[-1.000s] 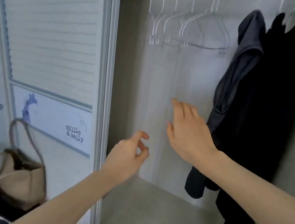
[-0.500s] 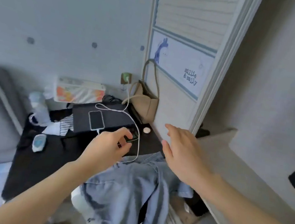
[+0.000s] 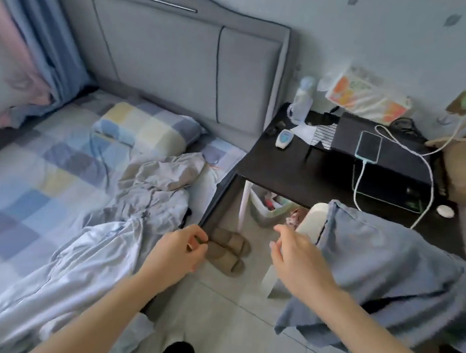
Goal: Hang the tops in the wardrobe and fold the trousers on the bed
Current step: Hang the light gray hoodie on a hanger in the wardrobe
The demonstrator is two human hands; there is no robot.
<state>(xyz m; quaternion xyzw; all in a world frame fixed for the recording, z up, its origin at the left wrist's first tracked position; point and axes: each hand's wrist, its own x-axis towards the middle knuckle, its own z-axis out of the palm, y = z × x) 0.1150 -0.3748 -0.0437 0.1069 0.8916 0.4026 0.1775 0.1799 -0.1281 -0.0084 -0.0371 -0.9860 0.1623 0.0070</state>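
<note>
Now left hand (image 3: 178, 246) loosely curled, right hand (image 3: 301, 257) spread, both holding nothing

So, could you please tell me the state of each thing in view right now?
left hand: empty, fingers loosely curled
right hand: empty, fingers relaxed
blue trousers: draped over the chair, unfolded
pale garments: crumpled on the bed
phone: plugged into a cable, screen dark
slippers: paired on the floor

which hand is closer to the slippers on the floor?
Left. The left hand hovers just left of the slippers, nearly overlapping them in view; the right hand is farther off to their right.
</note>
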